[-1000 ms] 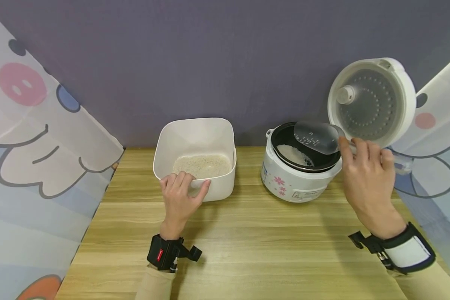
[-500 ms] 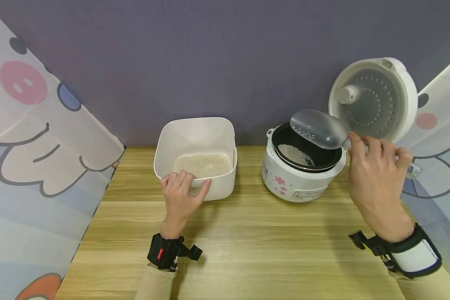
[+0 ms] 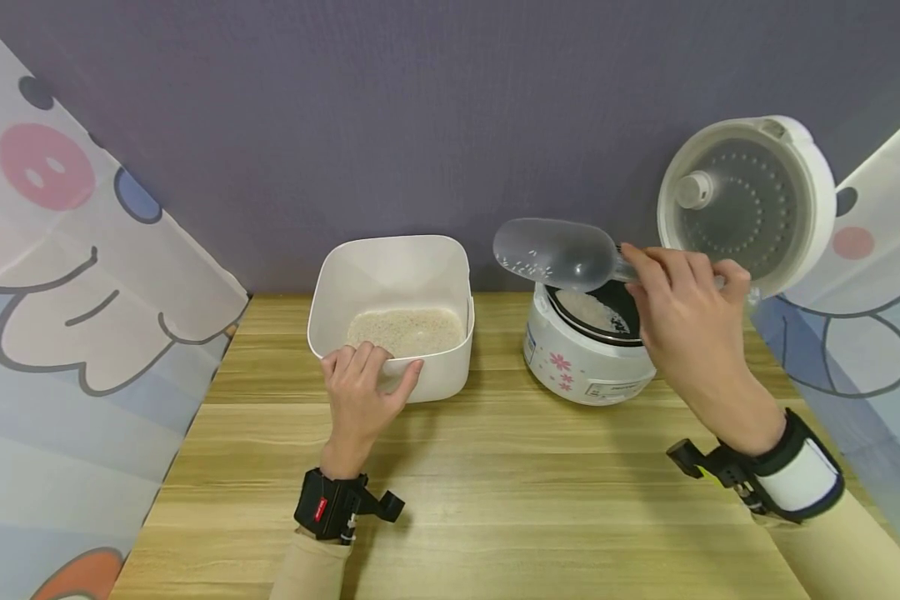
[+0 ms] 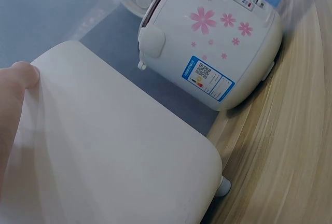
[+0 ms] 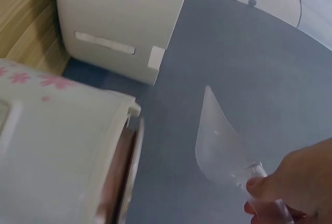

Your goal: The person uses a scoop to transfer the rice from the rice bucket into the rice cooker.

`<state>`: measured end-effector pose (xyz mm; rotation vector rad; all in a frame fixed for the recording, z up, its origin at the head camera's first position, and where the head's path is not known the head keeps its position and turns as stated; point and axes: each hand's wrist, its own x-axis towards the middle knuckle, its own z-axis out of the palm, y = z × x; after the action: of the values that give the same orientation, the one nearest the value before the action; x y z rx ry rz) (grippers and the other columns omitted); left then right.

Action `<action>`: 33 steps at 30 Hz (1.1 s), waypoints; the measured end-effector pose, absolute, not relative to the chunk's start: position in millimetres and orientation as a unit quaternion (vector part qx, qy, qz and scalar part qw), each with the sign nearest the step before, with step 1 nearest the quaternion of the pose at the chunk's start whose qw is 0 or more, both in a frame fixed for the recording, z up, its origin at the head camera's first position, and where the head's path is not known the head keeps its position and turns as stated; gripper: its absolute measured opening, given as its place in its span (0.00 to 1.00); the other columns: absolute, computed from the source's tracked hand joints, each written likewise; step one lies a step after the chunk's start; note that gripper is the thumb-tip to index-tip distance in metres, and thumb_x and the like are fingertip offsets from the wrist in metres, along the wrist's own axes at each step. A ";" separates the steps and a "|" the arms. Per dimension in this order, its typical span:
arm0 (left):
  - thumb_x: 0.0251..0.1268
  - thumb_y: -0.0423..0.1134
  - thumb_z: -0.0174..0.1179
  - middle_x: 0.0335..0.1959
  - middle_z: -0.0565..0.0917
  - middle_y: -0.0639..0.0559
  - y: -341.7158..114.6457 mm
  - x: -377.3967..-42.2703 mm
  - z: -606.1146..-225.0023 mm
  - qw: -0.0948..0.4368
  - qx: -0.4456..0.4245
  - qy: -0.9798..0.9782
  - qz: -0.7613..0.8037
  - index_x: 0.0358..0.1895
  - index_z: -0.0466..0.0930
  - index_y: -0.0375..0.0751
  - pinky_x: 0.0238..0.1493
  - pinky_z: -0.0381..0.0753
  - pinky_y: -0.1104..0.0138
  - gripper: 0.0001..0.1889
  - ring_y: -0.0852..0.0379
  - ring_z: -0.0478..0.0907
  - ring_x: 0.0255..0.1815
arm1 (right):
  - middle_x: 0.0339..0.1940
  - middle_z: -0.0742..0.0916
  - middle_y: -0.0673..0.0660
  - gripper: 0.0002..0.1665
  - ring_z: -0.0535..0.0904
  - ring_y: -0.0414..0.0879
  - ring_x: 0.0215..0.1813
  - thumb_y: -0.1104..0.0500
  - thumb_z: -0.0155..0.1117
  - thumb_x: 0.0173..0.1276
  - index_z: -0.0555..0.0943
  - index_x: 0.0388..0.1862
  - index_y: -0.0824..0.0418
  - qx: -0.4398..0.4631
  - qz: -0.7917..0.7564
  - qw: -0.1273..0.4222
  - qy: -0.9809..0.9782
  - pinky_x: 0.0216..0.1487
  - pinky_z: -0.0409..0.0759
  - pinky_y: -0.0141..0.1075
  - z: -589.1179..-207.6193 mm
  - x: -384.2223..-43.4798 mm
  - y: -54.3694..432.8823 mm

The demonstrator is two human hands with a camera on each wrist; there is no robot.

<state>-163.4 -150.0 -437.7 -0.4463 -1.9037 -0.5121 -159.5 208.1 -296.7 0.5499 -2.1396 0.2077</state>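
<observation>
Right hand (image 3: 693, 321) pinching clear scoop (image 3: 558, 252) by the handle, few grains on the blade; blade is raised, reaching past the left side of the rice cooker (image 3: 585, 372) toward the white bin (image 3: 450, 371). Left hand (image 3: 360, 396) gripping the bin's front rim, rice (image 3: 405, 331) inside. Cooker lid (image 3: 757, 200) up, more rice in its black inner pot (image 3: 624, 306). Bin and cooker side by side on worktop (image 3: 495, 500), not touching

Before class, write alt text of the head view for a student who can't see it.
A right hand holds a translucent scoop with a few grains near an open rice cooker; to its left, a left hand grips the near rim of a white bin holding rice. Both containers stand on a wooden table.
</observation>
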 end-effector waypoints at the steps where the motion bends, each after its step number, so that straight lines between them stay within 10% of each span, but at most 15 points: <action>1: 0.70 0.60 0.60 0.20 0.72 0.49 -150.0 -163.5 -437.7 0.532 -0.188 -0.797 -0.214 0.24 0.71 0.38 0.43 0.60 0.53 0.28 0.47 0.64 0.25 | 0.51 0.85 0.69 0.19 0.77 0.68 0.50 0.69 0.61 0.75 0.80 0.63 0.66 0.230 0.084 0.443 -0.862 0.55 0.56 0.60 -295.1 -161.8 204.9; 33: 0.70 0.58 0.61 0.21 0.72 0.50 -150.7 -163.6 -435.9 0.538 -0.194 -0.794 -0.206 0.25 0.70 0.38 0.42 0.60 0.54 0.27 0.48 0.64 0.25 | 0.52 0.84 0.60 0.23 0.78 0.55 0.54 0.74 0.61 0.72 0.81 0.62 0.60 0.427 -0.124 0.374 -0.814 0.61 0.66 0.49 -291.9 -223.4 107.9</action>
<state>-163.6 -150.7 -435.9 -0.4622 -1.8878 -0.4895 -223.4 107.9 -291.9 1.0938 -2.0848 -0.3179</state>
